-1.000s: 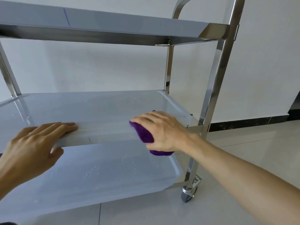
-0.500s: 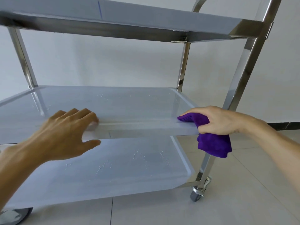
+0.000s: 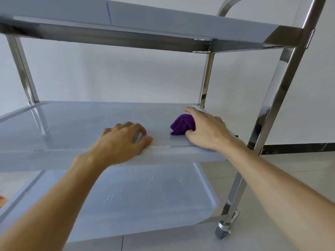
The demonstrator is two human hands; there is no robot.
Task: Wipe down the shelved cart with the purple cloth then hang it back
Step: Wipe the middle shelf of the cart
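A stainless steel cart with three shelves fills the view. The purple cloth (image 3: 182, 125) lies bunched on the middle shelf (image 3: 72, 122), toward its right end. My right hand (image 3: 204, 129) covers the cloth's right side, thumb and fingers curled around it. My left hand (image 3: 123, 140) rests on the middle shelf's front edge near the centre, fingers bent over the rim. Most of the cloth is hidden under my right hand.
The top shelf (image 3: 145, 24) overhangs close above my hands. Water droplets dot the bottom shelf (image 3: 145, 196). Shiny upright posts (image 3: 272, 105) stand at the cart's right end, with a caster wheel (image 3: 222, 230) on the tiled floor. A white wall stands behind.
My right hand carried the cloth from the shelf's front right edge up onto the shelf surface. My left hand slid right along the front rim.
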